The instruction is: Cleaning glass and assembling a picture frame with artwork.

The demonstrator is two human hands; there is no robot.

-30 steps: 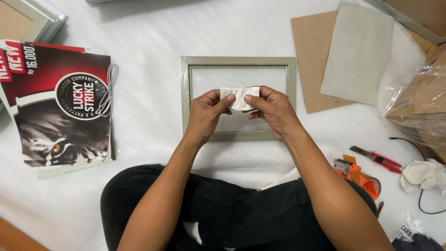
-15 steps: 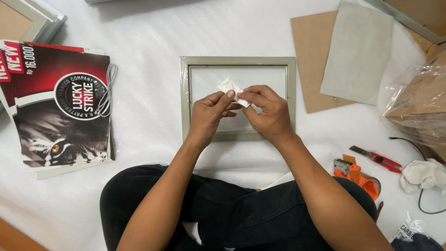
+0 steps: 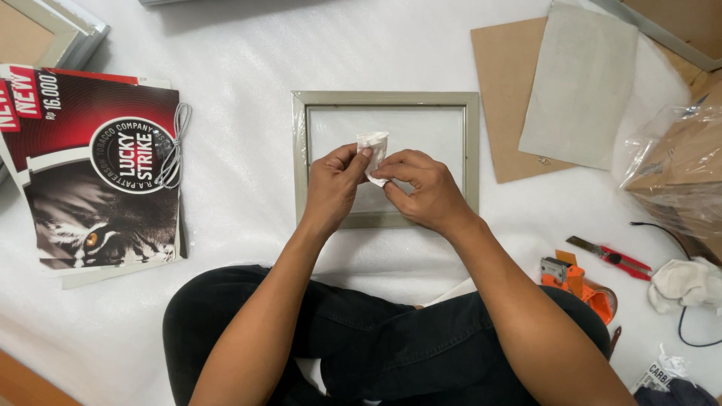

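Observation:
A small folded white tissue [image 3: 374, 149] is pinched between my left hand [image 3: 333, 184] and my right hand [image 3: 423, 188], just above the glass of a pale grey-green picture frame [image 3: 385, 98]. The frame lies flat on the white foam sheet in front of my crossed legs. Both hands hover over the frame's lower half, fingertips meeting on the tissue.
A red-and-black printed poster [image 3: 98, 173] with a grey cord [image 3: 174, 143] lies at left. At right are a brown backing board [image 3: 500, 90] under a grey sheet [image 3: 580, 83], a plastic-wrapped box [image 3: 677, 173], a red utility knife [image 3: 611, 256], an orange staple tool [image 3: 575, 282] and a white rag [image 3: 686, 282].
The tissue was stretched wide between both hands; it is now folded smaller and held upright, and my hands have drawn closer together over the glass.

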